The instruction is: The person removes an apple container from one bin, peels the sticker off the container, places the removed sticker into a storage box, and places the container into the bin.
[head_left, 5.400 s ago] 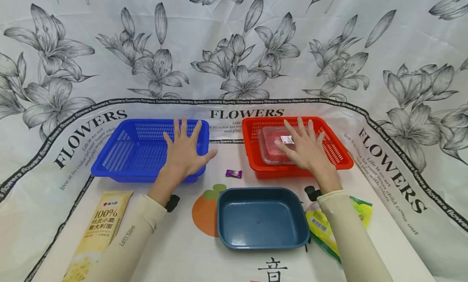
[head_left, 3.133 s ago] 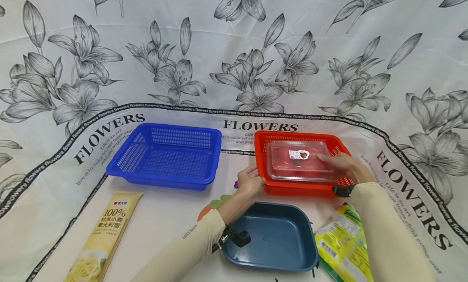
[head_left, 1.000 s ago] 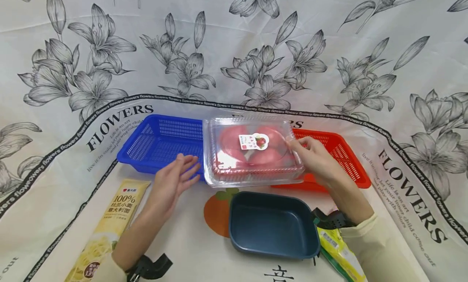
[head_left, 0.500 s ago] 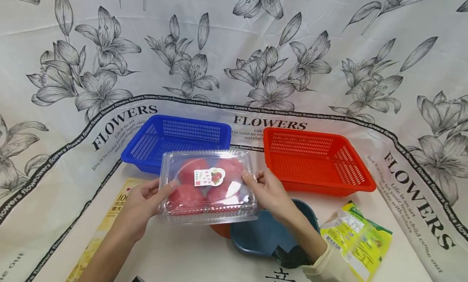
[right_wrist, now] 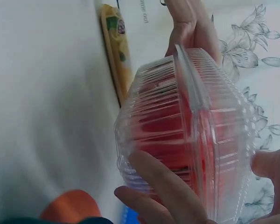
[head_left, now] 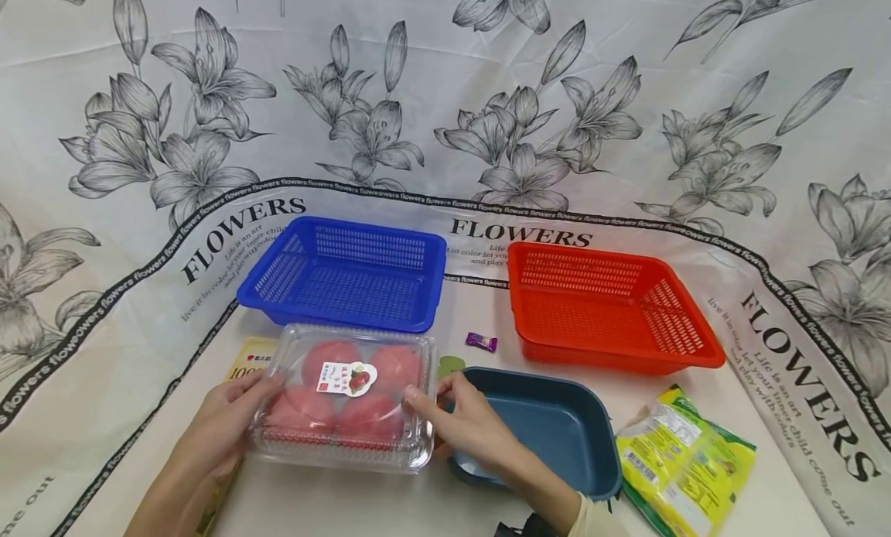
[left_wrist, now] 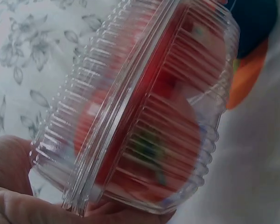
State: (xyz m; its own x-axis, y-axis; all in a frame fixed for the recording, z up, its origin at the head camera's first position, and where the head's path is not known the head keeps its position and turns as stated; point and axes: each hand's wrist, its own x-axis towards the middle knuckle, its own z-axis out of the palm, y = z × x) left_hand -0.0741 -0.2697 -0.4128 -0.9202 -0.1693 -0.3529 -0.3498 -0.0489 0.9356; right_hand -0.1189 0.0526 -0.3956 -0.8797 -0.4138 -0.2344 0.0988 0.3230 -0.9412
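A clear plastic clamshell box of tomatoes [head_left: 344,404] with a white label on its lid is held up in front of the blue basket [head_left: 341,314]. My left hand [head_left: 216,425] grips its left side, thumb on the lid edge. On the opposite side my right hand [head_left: 476,429] holds it with the thumb on top. Several red tomatoes fill the box; a green stem shows through the wall of the tomato box [left_wrist: 144,140] in the left wrist view. In the right wrist view, fingers [right_wrist: 163,186] press the ridged lower wall, and the thumb touches the lid side.
At the right stands a red basket [head_left: 592,350] with nothing in it. A dark blue tub [head_left: 550,429] sits below it, beside a yellow-green packet [head_left: 685,467]. A small purple-wrapped sweet [head_left: 481,341] lies between the baskets. The pasta packet [head_left: 254,350] is partly hidden by my left hand.
My right hand has lifted the tomato box out of the red basket and carried it left. My left hand has taken its other side, and the box has come lower and nearer.
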